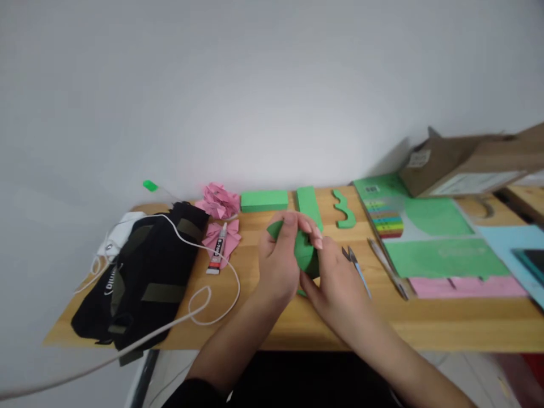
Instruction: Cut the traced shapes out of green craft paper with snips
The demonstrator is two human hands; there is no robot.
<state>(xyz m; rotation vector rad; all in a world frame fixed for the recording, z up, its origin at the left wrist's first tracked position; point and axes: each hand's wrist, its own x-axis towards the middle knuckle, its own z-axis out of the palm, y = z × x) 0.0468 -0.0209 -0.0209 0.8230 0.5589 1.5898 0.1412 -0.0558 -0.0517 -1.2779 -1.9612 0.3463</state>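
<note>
Between my two hands, above the table's middle, is a folded green paper piece (306,253). My left hand (280,255) is closed on its left side, with the thumb and curled fingers round the upper edge. My right hand (335,272) grips its right and lower edge. Behind my hands lie a flat green paper box (264,201), a second green block (309,205) and a green curvy cutout (344,209). Small scissors (357,268) with a blue handle lie just right of my right hand. A scrap of green shows beneath the hands.
A black bag (157,277) and a looping white cable (236,303) are at left. Pink paper flowers (219,201) and a glue tube (217,252) lie beside them. Right are a pen (387,269), a green paper pack (446,258) and a cardboard box (467,161).
</note>
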